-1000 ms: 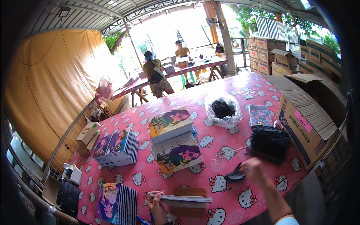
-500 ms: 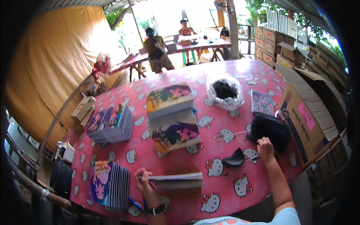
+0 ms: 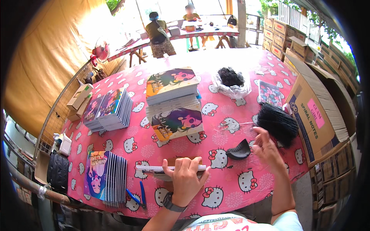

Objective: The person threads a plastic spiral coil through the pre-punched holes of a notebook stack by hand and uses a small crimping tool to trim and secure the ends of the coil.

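Observation:
Near the front of the table, my left hand (image 3: 185,180) grips an unbound notebook (image 3: 148,168) from above, its fingers over the top edge. The notebook stands on edge on a brown wooden piece. My right hand (image 3: 266,148) is raised over the table, fingers bent and apart, with nothing visible in it. Beyond it lies a pile of black spiral binding coils (image 3: 276,122). Left of that hand rests a curved, ribbed black piece (image 3: 239,150). Blue-handled pliers (image 3: 138,197) lie left of my left forearm, beside a stack of spiral-bound notebooks (image 3: 98,175).
Tall stacks of notebooks (image 3: 171,85) stand mid-table, with more notebooks (image 3: 111,102) to their left. A plastic bag with black contents (image 3: 231,82) sits farther back. An open carton (image 3: 314,119) borders the right side. Two people (image 3: 158,34) are at a far table.
My left hand has shifted from the notebook's left end to its top middle. My right hand has come away from the coil pile toward me. The view has tilted slightly.

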`<state>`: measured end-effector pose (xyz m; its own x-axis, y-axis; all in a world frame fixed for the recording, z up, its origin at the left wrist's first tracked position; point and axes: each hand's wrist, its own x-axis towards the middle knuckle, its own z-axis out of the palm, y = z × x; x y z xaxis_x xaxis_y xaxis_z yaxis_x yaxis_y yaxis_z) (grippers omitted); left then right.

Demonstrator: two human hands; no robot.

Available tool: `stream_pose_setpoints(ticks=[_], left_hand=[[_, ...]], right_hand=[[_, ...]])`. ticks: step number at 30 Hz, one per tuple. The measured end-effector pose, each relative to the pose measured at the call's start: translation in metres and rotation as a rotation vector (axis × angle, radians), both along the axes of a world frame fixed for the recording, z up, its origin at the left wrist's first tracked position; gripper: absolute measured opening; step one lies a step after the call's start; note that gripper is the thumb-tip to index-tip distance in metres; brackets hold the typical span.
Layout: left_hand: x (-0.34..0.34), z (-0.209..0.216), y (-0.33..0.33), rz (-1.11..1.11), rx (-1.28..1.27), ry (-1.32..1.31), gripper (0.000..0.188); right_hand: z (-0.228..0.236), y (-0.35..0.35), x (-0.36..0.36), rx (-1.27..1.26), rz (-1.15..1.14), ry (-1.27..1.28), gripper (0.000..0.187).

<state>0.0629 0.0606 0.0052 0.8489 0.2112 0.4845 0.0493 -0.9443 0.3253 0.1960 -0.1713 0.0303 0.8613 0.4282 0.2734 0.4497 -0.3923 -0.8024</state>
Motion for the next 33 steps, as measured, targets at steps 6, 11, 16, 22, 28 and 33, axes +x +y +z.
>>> stream_pose_setpoints(ticks=[6,11,16,22,28,33], left_hand=[[0.003,0.004,-0.003,-0.009,0.063,-0.078,0.025],[-0.01,0.014,0.017,-0.197,-0.144,-0.099,0.017],[-0.014,0.013,0.02,-0.217,-0.125,-0.176,0.018],[-0.015,0.011,0.02,-0.218,-0.143,-0.197,0.018],[-0.015,0.011,0.018,-0.247,-0.191,-0.152,0.021],[-0.018,0.016,0.017,-0.394,-0.033,-0.012,0.017]], right_hand=[[0.009,0.049,-0.036,0.078,0.543,0.229,0.036],[0.002,0.068,-0.034,0.099,0.535,-0.029,0.027],[-0.004,0.076,-0.031,0.168,0.536,-0.141,0.026],[-0.002,0.076,-0.024,-0.006,0.696,-0.151,0.019],[0.009,0.076,-0.031,-0.024,0.692,0.103,0.035],[0.0,0.066,-0.042,-0.021,0.735,0.099,0.042]])
